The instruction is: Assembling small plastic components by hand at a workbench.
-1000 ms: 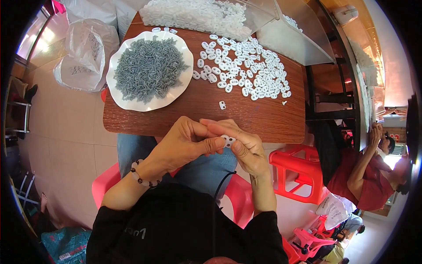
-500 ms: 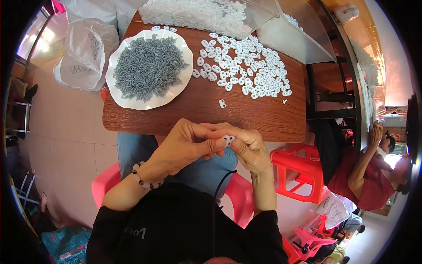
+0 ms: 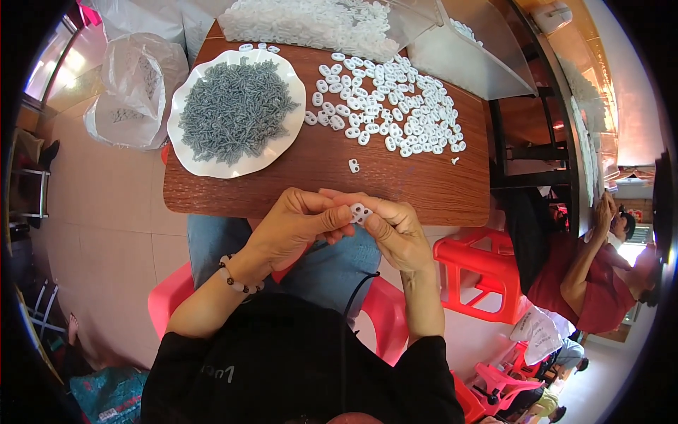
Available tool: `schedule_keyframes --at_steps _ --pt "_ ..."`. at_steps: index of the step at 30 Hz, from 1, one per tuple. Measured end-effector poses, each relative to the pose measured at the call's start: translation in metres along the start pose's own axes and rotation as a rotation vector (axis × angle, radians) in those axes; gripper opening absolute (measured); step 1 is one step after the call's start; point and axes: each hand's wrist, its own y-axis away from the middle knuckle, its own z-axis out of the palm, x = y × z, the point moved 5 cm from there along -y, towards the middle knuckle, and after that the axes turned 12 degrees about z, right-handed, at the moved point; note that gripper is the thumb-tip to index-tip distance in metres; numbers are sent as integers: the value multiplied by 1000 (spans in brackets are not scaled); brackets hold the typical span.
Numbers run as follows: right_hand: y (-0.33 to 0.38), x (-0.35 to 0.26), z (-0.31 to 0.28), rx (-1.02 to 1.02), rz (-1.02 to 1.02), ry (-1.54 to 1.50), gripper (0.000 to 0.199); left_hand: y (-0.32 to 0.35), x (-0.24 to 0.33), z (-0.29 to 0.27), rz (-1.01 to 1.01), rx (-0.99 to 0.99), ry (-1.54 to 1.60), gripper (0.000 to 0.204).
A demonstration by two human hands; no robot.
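Note:
Between my two hands, just off the table's near edge, is a small white plastic piece with several dark holes (image 3: 361, 213). My left hand (image 3: 305, 225) pinches its left side with thumb and fingers. On the other side, the thumb and fingers of my right hand (image 3: 397, 232) close on the same piece. Beyond them, one loose white two-holed piece (image 3: 354, 166) lies on the brown table (image 3: 282, 191). Many more white two-holed oval pieces (image 3: 395, 106) spread over its far right part. A white wavy-rimmed plate (image 3: 300, 106) at the left bears a heap of small grey spiral parts (image 3: 236, 109).
A clear bin of whitish parts (image 3: 311, 28) stands at the table's far edge. Plastic bags (image 3: 131, 92) sit on the floor at far left. To the right are a red stool (image 3: 477, 275) and a seated person in a red shirt (image 3: 579, 290).
Both hands have shifted slightly up and left with the white piece. The piece has turned, and more of its holed face shows between the thumbs.

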Motion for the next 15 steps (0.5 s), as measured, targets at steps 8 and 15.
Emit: schedule_keyframes --at_steps 8,15 --pt "-2 3 -3 -20 35 -51 50 -3 8 6 71 11 -70 24" --pt "2 -5 -3 73 -50 -109 42 -7 15 22 130 -34 -76 25"
